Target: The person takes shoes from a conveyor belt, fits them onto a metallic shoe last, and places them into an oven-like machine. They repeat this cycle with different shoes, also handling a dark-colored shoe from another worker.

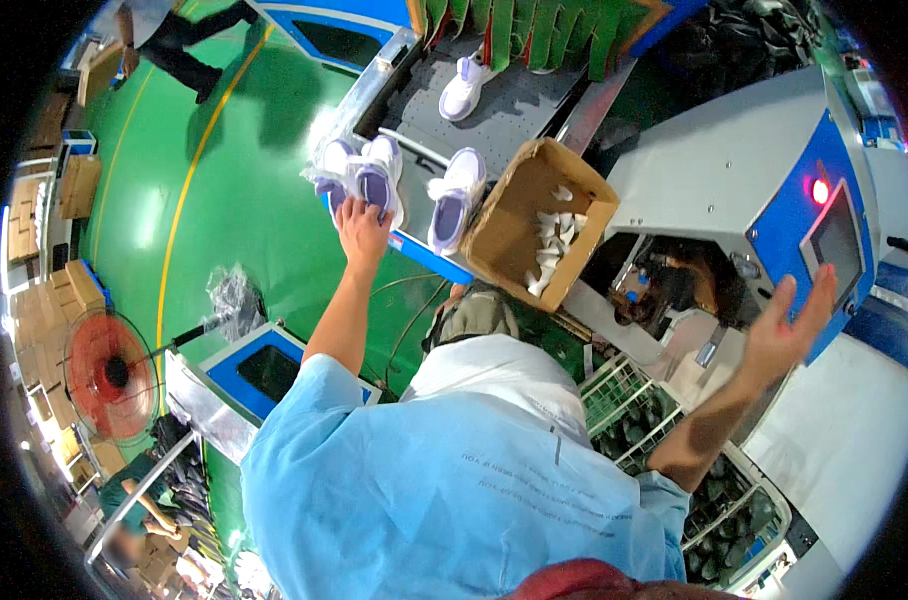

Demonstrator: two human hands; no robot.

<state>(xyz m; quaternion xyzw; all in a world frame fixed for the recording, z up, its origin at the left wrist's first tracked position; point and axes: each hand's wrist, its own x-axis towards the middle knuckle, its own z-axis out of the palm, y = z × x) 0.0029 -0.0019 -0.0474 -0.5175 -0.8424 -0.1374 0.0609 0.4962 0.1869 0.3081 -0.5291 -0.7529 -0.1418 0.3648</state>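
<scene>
My left hand point(364, 232) is at the heel end of a pair of white and lavender sneakers, its fingers hooked over the collars of the left sneaker point(336, 160) and the right sneaker point(382, 165). They rest on the near end of a conveyor point(424, 150). Beside them stands another white sneaker point(458, 195), touching a cardboard box. Farther up the belt a single sneaker point(462, 92) lies before a green strip curtain. My right hand point(789, 325) is raised near a machine's screen, holding nothing, fingers apart.
The cardboard box point(514, 195) holds several small white pieces. To the right stands a grey and blue machine point(714, 160) with a glowing red light point(820, 190). A wire basket point(624, 400) with dark shoe-shaped pieces is below. Left are an orange fan point(114, 375) and a walking person point(189, 50).
</scene>
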